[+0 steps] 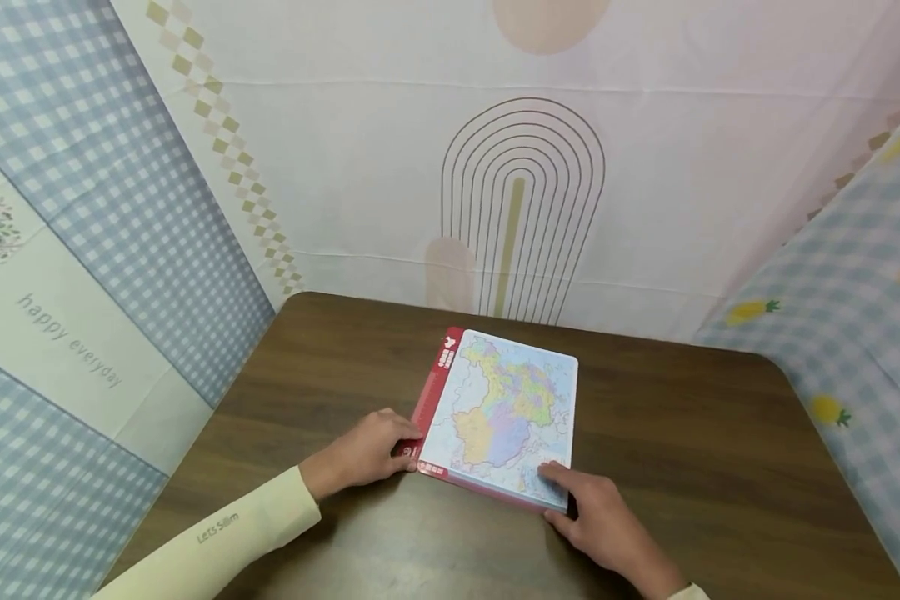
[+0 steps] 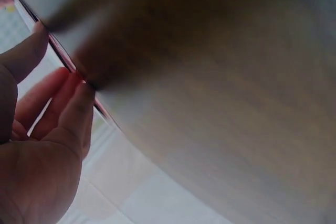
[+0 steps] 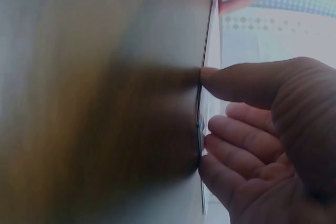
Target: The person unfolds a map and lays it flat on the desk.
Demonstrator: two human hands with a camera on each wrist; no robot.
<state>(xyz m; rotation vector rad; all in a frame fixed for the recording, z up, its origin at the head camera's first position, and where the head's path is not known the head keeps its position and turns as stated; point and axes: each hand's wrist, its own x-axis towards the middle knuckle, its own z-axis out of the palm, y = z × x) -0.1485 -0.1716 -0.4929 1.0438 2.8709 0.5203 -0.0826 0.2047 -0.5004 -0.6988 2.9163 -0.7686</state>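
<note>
A flat rectangular map board (image 1: 495, 408) lies on the table, its pale face printed with a coloured map and a red strip (image 1: 429, 396) down its left side. My left hand (image 1: 367, 450) holds the board's near left corner, with fingers bent on the red strip and the thumb at the near edge. In the left wrist view, that thumb and the fingers (image 2: 76, 108) meet the thin rim. At the near right corner, my right hand (image 1: 603, 517) grips across the board: one fingertip over the map, thumb against the front edge. The right wrist view has its other fingers (image 3: 247, 140) bent along the rim.
The dark wooden table (image 1: 682, 433) has rounded far corners. Behind it hangs a pale cloth (image 1: 367, 167) printed with arches. Blue checked cloth (image 1: 82, 125) hangs at the left, and a checked cloth with pineapples (image 1: 855, 292) at the right.
</note>
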